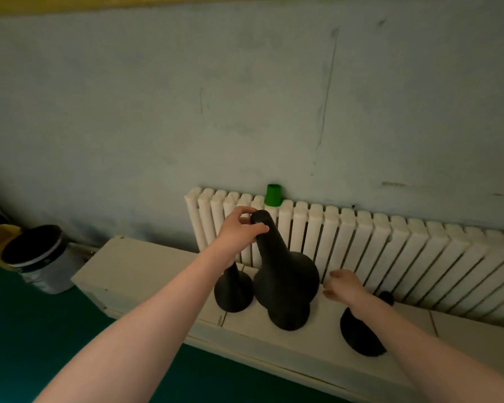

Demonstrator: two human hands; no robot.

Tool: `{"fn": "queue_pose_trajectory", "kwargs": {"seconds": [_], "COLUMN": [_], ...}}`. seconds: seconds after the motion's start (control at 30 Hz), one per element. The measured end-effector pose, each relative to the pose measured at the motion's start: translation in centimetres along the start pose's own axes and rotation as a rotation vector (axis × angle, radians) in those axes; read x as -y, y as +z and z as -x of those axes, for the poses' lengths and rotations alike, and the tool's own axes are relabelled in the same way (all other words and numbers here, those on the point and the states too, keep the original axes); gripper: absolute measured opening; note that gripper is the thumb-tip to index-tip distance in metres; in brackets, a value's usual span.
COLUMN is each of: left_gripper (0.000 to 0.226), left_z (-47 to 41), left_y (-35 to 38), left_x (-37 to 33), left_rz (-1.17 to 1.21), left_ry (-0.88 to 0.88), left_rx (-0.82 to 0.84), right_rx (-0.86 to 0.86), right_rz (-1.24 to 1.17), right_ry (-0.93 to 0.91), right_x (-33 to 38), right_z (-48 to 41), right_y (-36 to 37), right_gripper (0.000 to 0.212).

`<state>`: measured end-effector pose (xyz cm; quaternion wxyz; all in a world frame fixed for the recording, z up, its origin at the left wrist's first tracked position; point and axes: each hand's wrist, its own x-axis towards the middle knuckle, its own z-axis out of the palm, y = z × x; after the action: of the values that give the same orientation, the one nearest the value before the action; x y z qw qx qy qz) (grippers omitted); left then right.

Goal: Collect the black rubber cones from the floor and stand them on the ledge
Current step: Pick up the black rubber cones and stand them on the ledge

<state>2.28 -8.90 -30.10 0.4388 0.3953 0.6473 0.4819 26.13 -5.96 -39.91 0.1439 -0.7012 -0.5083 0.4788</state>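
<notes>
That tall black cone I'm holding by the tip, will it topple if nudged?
Probably not: the tall cone flares to a wide base. Nudged high, where your left hand grips, it might lean. Its matte surface likely isn't slippery.

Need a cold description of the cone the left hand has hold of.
Below the white radiator on the blue wall runs a pale ledge with black cones on it. Take the middle cone, whose narrow top the left hand grips. It is bigger than the small cone to its left and the cone behind the right forearm.
</notes>
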Motion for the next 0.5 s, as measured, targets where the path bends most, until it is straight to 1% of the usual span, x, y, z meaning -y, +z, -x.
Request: {"fn": "queue_pose_trajectory", "kwargs": {"seconds": [0.07, 0.13, 0.27, 0.4, 0.43, 0.5], "left_gripper": [0.045, 0.044, 0.044, 0.045, 0.045, 0.046], "left_z": [-1.5, -2.6, -5.5, -8.1, -8.8, -9.9], "left_y": [0.8, 1.7, 4.0, 6.1, 6.7, 7.5], "left_x": [0.9, 2.0, 4.1, 5.5, 6.0, 6.9], "left_rz": [-0.069, -0.121, -0.179, -0.218, -0.226, -0.257], "left_ry": [0.021, 0.050, 0.042, 0.030, 0.030, 0.022], "left_rx": [0.042, 0.080, 0.174, 0.233, 0.249, 0.259], "right_rx": [-0.042, -0.041, 0.020, 0.071, 0.090, 0.108], "right_rz": [0.043, 0.073, 0.070, 0.166, 0.177, 0.198], "right_ry": [-0.037, -0.096, -0.202, -0.289, -0.300, -0.324], "right_x": [0.2, 0.6, 2.7, 3.9, 4.0, 3.9], "right_z": [-0.8, -1.4, -4.1, -7.3, -8.2, -9.8], "right_y": [0.7, 1.2, 2.1, 2.7, 2.8, 3.4], "right_gripper": [0.039, 0.051, 0.062, 0.076, 0.077, 0.073]}}
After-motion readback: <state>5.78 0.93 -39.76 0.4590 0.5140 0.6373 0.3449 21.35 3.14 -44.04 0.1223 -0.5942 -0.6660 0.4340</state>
